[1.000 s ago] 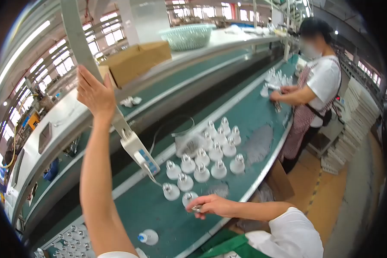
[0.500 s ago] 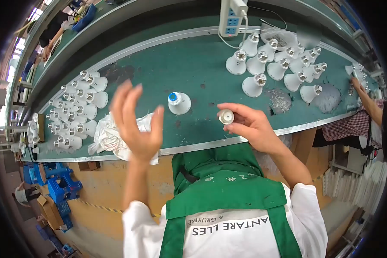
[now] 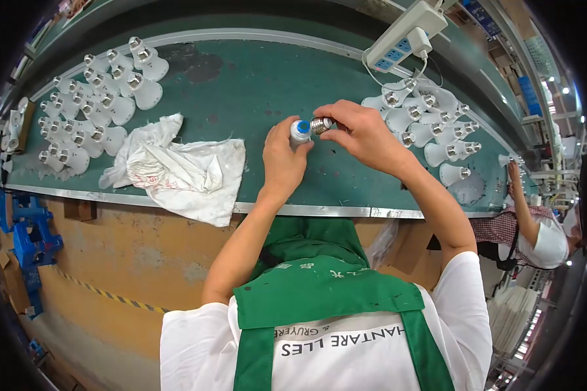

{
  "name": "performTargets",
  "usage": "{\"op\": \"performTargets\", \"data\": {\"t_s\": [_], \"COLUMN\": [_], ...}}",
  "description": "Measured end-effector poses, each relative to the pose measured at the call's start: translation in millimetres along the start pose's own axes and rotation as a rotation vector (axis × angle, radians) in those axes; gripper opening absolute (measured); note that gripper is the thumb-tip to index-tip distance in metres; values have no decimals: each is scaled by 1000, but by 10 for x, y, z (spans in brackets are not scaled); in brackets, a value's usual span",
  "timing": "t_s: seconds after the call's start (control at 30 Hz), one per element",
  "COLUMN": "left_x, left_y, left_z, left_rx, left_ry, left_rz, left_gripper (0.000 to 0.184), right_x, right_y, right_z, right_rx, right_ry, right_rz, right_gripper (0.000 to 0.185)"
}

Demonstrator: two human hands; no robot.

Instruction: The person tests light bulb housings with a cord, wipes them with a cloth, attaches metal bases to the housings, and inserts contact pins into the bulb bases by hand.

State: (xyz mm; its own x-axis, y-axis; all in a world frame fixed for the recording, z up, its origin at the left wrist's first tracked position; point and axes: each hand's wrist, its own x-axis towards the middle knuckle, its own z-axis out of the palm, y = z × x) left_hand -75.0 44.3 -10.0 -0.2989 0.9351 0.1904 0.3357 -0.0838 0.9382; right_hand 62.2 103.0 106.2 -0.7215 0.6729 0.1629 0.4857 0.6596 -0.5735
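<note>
Fingers and thumb of the left hand (image 3: 284,159) close around the white bulb (image 3: 300,135), its blue top (image 3: 303,127) uppermost above the green bench (image 3: 261,85). The right hand (image 3: 370,135) pinches a metal cap (image 3: 320,125) between thumb and fingertips, right beside that top; whether they touch, I cannot tell. White cloths (image 3: 189,173) lie crumpled near the bench edge, left of the hands. Capped bulbs stand clustered on both sides, with a power strip (image 3: 404,38) beyond the right group (image 3: 426,130). Farther right, a co-worker (image 3: 542,241) reaches over the bench.
</note>
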Motion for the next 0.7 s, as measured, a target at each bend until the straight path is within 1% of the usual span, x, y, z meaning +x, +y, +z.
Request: {"op": "performTargets", "data": {"t_s": [0.13,0.23,0.33,0.43,0.53,0.63,0.7], "left_x": [-144,-182,-173,-167,-168,-163,-136], "left_y": [107,74,71,36,14,-1,5], "left_z": [101,188,190,192,205,228,226], "left_rx": [2,-14,-15,-35,-40,-3,12], "left_ry": [-82,-99,-109,-112,-112,-98,-89], "left_rz": [51,124,126,177,154,165,169], "left_gripper": [45,46,46,46,47,47,46], "right_x": [-150,-240,-203,-116,-55,-26,67], "right_y": [77,99,117,76,113,142,144], "right_z": [-66,-83,-71,-55,-57,-32,-86], "right_rx": [-73,-159,-140,-235,-244,-292,-242], "right_ry": [-56,-131,-150,-271,-307,-391,-436], "right_rz": [-46,-37,-64,-85,-114,-112,-120], "right_gripper": [30,30,30,31,29,21,22]}}
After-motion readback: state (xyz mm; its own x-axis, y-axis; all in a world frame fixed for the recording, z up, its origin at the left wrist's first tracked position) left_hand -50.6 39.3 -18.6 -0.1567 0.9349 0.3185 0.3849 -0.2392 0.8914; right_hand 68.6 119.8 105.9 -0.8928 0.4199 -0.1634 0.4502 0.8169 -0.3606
